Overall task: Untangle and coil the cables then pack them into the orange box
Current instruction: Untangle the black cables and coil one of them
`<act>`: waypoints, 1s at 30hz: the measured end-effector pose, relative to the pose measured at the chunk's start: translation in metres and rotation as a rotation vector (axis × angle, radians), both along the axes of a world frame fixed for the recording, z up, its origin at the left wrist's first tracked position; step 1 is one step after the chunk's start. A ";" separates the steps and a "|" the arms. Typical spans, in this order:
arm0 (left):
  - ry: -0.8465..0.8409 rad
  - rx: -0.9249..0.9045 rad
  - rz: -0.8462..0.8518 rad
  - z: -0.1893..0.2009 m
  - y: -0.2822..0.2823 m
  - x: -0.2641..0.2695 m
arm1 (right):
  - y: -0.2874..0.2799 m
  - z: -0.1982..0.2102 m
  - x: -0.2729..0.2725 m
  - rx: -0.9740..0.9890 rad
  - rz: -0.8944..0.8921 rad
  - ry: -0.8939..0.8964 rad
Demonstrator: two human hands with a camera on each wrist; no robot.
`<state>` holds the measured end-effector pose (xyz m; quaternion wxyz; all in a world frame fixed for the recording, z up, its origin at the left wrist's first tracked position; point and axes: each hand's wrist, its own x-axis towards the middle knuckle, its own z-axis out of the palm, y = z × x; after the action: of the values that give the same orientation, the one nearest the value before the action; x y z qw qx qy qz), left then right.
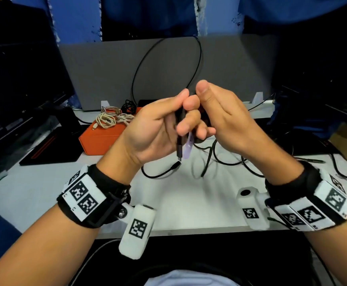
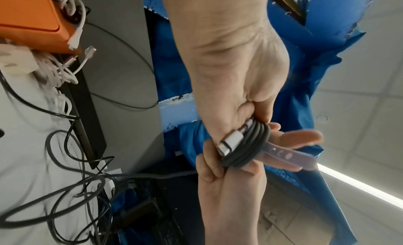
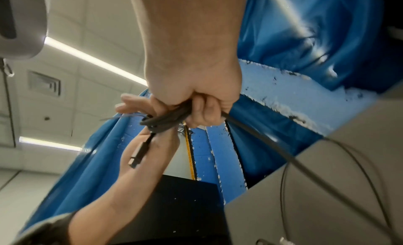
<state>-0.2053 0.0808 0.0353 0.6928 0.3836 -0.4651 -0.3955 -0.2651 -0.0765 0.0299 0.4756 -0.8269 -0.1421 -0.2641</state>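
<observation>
Both hands are raised over the white table (image 1: 189,199). My left hand (image 1: 164,120) grips a small coil of black cable (image 2: 250,145) between thumb and curled fingers. A silver plug (image 2: 231,142) and a pale purple strap (image 2: 285,155) stick out of the coil. My right hand (image 1: 224,112) grips the same cable bundle (image 3: 167,119) from the other side. One loose loop of the cable (image 1: 199,58) arcs up above the hands. The orange box (image 1: 100,139) stands at the back left, with pale coiled cables (image 1: 108,118) lying on top of it.
More black cables (image 1: 220,159) lie tangled on the table under and right of the hands. A grey partition (image 1: 106,75) closes off the back. Dark monitors (image 1: 19,79) stand on the left, and a black pad with an orange stripe (image 1: 50,147) lies beside the box.
</observation>
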 end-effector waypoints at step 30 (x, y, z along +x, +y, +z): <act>0.237 -0.467 0.454 0.027 0.008 0.010 | -0.014 0.001 0.001 -0.202 -0.005 0.221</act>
<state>-0.1953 0.0885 0.0619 0.8816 0.2595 -0.3621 -0.1559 -0.2639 -0.0904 0.0310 0.4019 -0.8951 -0.1127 -0.1569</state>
